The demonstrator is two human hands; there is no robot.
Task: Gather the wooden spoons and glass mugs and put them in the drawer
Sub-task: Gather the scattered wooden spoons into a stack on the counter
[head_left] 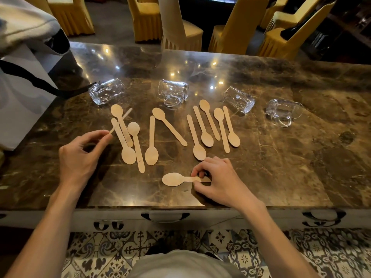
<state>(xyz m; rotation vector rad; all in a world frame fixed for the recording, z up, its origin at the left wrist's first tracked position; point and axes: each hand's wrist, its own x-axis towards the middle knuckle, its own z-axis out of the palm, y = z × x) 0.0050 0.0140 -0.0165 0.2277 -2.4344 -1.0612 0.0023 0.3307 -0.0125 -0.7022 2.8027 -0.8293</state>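
Wooden flat spoons, pale and thin, are lying scattered mid-desk on the dark brown marble desk. Left hand is pinching one lifted spoon by its handle, fingers clamped together on it. Loose spoons are lying between the hands. Right hand is pressing fingers closed on the handle of a flat-lying spoon; sliding it to the desk edge should ease lifting. Four clear glass mugs are lying on their sides behind. White drawer is sitting shut below.
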